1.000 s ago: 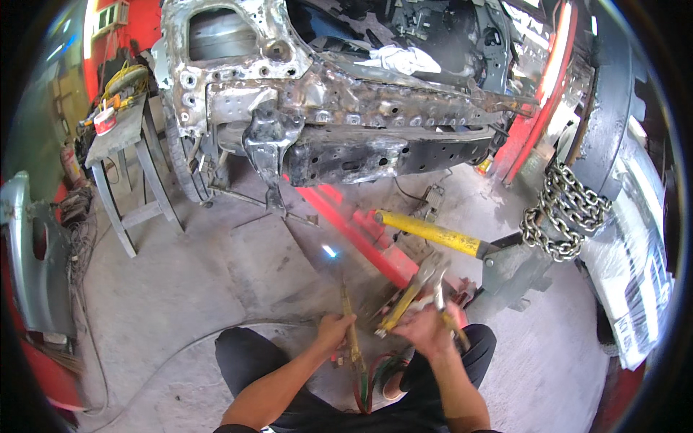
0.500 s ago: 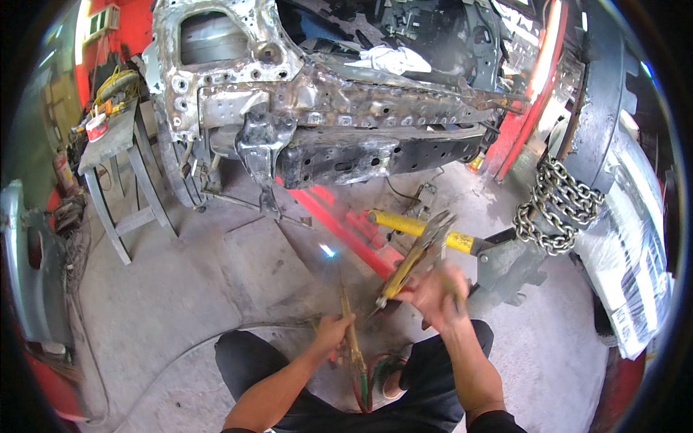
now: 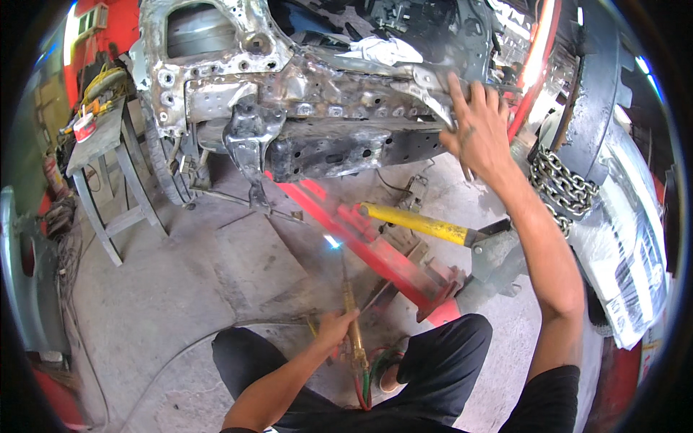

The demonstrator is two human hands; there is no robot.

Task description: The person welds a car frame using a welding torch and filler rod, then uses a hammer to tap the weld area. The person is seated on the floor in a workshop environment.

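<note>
My left hand (image 3: 336,327) is closed round the brass body of a gas torch (image 3: 351,307). A bright blue-white flame (image 3: 332,242) burns at its tip, above the concrete floor. My right arm is stretched far forward. At the right part of a bare, scorched car body (image 3: 325,94), my right hand (image 3: 480,133) grips silver locking pliers (image 3: 427,92). Their jaw end lies against the edge of the body, and a handle shows below the palm. The fingers reach over the tool and hide its middle, so whether the jaws clamp the metal cannot be told.
A red steel beam (image 3: 375,263) runs across the floor, with a yellow bar (image 3: 419,222) above it. Heavy chain (image 3: 559,184) wraps a dark post (image 3: 599,94) at right. A trestle stand (image 3: 108,144) is at left. Hoses (image 3: 364,393) trail between my legs.
My right hand has moved from above my right knee up and forward to the car body, carrying the pliers. My left hand and the lit torch have barely moved.
</note>
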